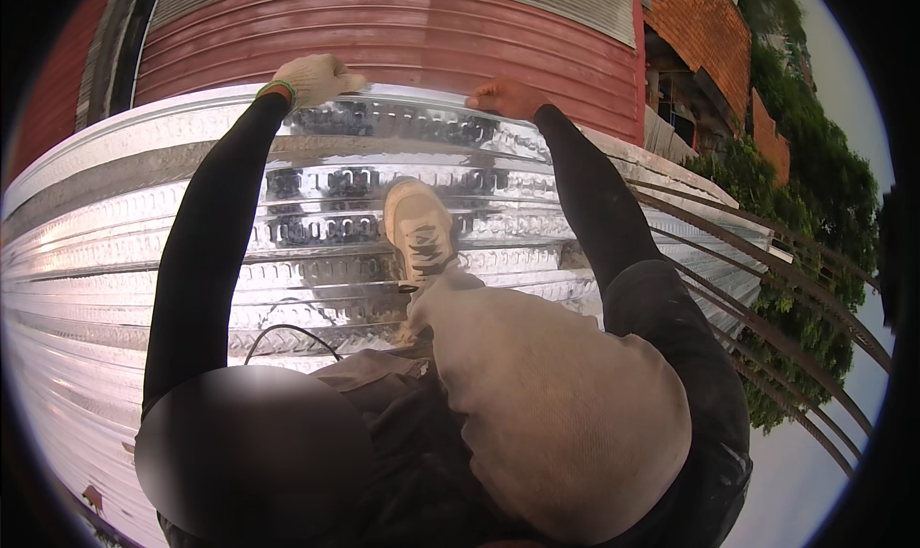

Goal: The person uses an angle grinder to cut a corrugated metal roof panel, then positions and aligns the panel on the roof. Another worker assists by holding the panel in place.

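Observation:
Across the view lies a shiny, silvery ribbed metal sheet (326,179). At its far edge my left hand (311,80), in a pale knit glove with a green band at the wrist, has its fingers closed over the rim. Further right along that edge my right hand (508,98), without a visible glove, grips the rim with curled fingers. Between my arms my foot in a light laced shoe (418,224) rests on the ribs. A thin dark cord (287,327) loops over the sheet near my left forearm.
Red corrugated panels (402,31) with grey strips stand just beyond the sheet. At the right are orange tiled roofs (695,26), green trees (805,165) and several long rusty metal bars (815,299) running past the sheet's edge.

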